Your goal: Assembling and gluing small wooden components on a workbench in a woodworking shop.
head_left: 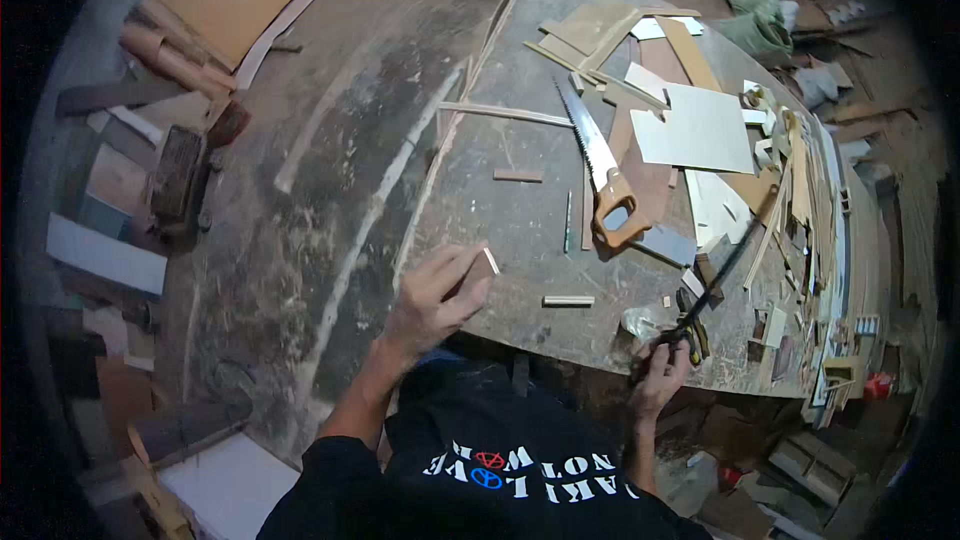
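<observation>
My left hand (440,290), raised at the table's near edge, pinches a small wooden block (484,265) with a pale end face. At the same edge, farther right, my right hand (662,370) is closed around one end of a long, thin, dark tool (728,272). It slants away to the far right, and its exact kind is unclear. Beside that hand lie pliers (693,325) with dark and yellow handles and a crumpled clear plastic piece (638,322). Between the hands, a short wood strip (568,301) rests on the grey tabletop (520,220).
A handsaw (604,165) with a wooden handle lies mid-table, near a thin green pencil-like stick (568,222) and a small brown strip (517,176). White sheets (692,128) and wood offcuts crowd the right side. Boards (108,252) and scraps litter the floor at left.
</observation>
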Motion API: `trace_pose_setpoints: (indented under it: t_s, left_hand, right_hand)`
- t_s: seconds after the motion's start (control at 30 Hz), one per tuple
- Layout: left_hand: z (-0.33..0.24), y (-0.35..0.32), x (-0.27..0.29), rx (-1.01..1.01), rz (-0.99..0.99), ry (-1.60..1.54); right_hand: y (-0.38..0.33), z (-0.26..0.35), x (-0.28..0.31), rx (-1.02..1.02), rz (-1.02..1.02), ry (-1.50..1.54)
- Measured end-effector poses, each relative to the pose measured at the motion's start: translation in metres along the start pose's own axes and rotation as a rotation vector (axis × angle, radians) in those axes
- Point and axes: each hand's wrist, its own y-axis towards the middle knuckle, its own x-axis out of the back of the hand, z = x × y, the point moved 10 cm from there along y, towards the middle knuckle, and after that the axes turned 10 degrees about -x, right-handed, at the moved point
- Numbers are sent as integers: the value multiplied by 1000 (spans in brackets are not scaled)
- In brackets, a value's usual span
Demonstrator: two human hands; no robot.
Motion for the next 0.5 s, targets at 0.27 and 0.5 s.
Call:
trace_pose_setpoints:
  t_s: [0.27, 0.5]
  left_hand:
    - [89, 33, -86, -274, 475, -508]
    - [75, -35, -135, -604, 918, -700]
  right_hand:
    - [-77, -31, -146, -281, -167, 133]
    - [-184, -38, -202, -450, -552, 185]
